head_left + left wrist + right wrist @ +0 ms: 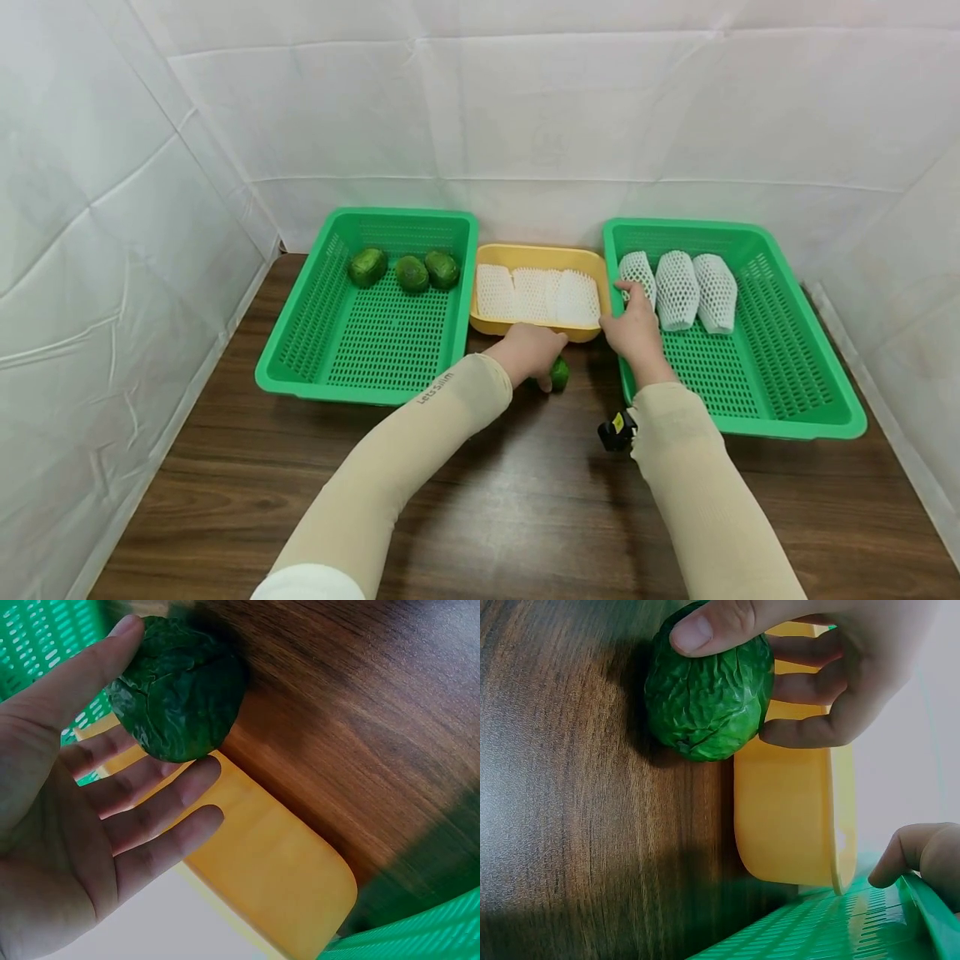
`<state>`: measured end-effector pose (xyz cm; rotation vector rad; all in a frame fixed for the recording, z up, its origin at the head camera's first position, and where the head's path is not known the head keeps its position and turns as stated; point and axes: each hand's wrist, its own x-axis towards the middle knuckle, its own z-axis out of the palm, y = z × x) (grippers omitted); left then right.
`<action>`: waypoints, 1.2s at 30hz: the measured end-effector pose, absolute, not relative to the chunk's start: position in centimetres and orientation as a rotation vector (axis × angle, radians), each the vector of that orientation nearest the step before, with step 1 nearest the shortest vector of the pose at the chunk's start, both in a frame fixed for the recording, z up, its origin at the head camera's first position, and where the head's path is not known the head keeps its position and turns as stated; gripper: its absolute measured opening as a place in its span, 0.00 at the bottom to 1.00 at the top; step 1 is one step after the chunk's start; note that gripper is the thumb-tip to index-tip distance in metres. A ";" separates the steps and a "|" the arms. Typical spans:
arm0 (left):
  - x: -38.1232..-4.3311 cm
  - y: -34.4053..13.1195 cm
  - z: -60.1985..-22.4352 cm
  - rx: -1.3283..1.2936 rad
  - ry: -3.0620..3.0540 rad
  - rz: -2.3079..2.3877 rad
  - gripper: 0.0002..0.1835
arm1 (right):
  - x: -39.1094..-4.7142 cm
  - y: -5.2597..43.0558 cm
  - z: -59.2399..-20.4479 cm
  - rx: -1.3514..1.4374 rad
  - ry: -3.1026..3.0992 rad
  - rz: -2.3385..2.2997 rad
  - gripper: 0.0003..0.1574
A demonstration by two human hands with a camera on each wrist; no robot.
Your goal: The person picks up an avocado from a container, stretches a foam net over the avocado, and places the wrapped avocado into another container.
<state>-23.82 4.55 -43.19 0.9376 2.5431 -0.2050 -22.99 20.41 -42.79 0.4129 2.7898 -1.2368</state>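
My left hand [527, 350] grips a dark green, wrinkled avocado [712, 705] low over the table, just in front of the yellow tray [540, 327]. In the left wrist view the thumb lies on one side of the avocado and fingertips on the other. My right hand [636, 333] is at the left rim of the right green basket [802, 433], beside the tray's right end, holding nothing that shows. White foam net sleeves [536, 292] lie flat in the tray. Three plump net sleeves [677, 290] lie in the right basket.
A left green basket [300, 387] has three avocados [412, 274] near its back. Both baskets flank the tray on the dark wooden table [540, 500]. White sheeting [540, 108] hangs behind and along both sides. A small black device [617, 432] sits at my right wrist.
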 end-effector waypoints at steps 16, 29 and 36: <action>-26.1 -0.1 -37.0 0.774 2.569 0.629 0.55 | -23.1 20.3 -42.3 0.411 2.806 -1.210 0.38; -28.4 -6.0 -38.0 0.216 2.227 1.567 0.30 | -23.6 19.9 -41.5 0.363 2.844 -1.158 0.38; -29.3 -7.4 -39.8 0.028 1.977 1.831 0.26 | -24.7 16.8 -41.7 -0.088 3.049 -0.808 0.23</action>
